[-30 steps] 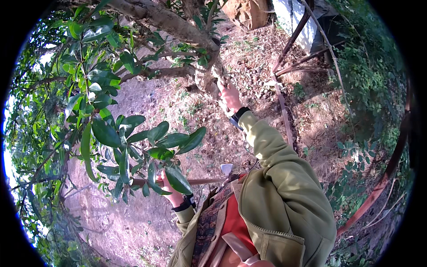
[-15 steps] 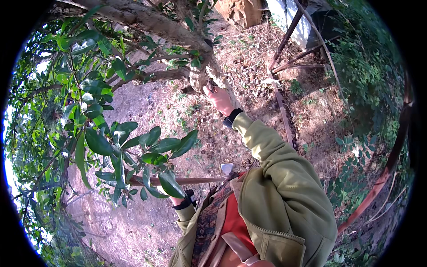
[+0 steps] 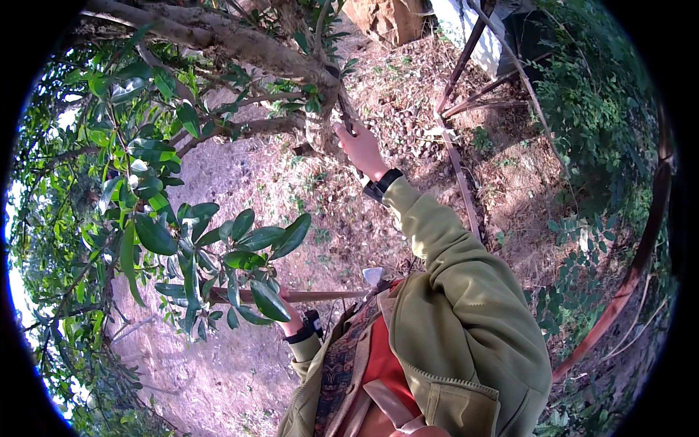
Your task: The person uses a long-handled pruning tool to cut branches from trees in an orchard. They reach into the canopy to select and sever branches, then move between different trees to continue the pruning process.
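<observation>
My right hand (image 3: 362, 149) is raised at the fork of a tree trunk (image 3: 320, 131), its fingers curled closed against the bark. A dark narrow strip (image 3: 345, 109) runs up from the fingers along the trunk; I cannot make out what it is. Lower down, my left hand (image 3: 290, 317) is at a brown wooden handle (image 3: 328, 296), which lies crosswise before my body. Leaves (image 3: 269, 300) cover most of its fingers, so their grip does not show. Near the handle's right end is a small pale metal piece (image 3: 373, 276).
Thick branches (image 3: 240, 47) spread to the upper left, and a leafy branch (image 3: 247, 240) hangs close in front. Rusty metal bars (image 3: 460, 175) stand on the right among shrubs (image 3: 604, 131). A brown rock (image 3: 386, 18) and a white slab (image 3: 470, 33) lie behind the tree.
My right hand has shifted slightly, and the dark strip above it now shows. My left hand has moved up to the wooden handle. The near leaves sit slightly further left.
</observation>
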Demonstrator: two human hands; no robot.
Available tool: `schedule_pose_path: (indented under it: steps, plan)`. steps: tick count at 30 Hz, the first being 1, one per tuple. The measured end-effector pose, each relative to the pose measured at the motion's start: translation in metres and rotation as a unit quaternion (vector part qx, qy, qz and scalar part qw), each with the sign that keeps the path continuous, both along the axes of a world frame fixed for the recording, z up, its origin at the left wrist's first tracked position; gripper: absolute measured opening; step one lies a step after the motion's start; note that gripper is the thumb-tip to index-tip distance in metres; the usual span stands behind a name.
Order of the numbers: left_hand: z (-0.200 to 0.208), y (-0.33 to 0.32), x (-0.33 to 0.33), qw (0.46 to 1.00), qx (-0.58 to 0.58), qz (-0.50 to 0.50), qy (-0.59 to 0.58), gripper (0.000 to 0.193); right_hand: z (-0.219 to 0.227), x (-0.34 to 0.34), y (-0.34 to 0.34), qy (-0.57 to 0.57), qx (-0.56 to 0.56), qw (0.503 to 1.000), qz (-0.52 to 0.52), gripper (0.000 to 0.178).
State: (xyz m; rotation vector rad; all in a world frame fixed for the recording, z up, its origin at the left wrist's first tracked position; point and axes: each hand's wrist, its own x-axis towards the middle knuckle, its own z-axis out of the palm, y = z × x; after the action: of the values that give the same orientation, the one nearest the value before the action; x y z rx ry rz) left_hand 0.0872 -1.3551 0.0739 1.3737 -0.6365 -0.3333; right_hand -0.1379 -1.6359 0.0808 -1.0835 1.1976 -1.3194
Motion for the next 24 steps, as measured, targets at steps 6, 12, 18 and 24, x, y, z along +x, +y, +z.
schedule_pose_path:
  steps: [6, 12, 18, 24]
  plan:
    - [0.014, -0.001, -0.013, 1.000, 0.011, -0.003, 0.001, 0.025, -0.020, -0.010, -0.023, -0.098, -0.045, 0.990, -0.088, 0.039]
    - [0.003, -0.002, -0.003, 1.000, 0.006, -0.025, 0.004, 0.029, 0.002, -0.005, 0.028, 0.069, -0.017, 0.997, -0.009, 0.049]
    - [-0.001, -0.001, 0.003, 0.998, 0.008, -0.064, 0.017, 0.026, 0.010, 0.009, 0.049, 0.188, -0.088, 0.970, 0.128, 0.050]
    - [-0.003, -0.004, -0.001, 0.999, 0.012, -0.052, -0.001, 0.024, 0.015, 0.002, 0.043, 0.100, -0.058, 0.993, 0.010, 0.046]
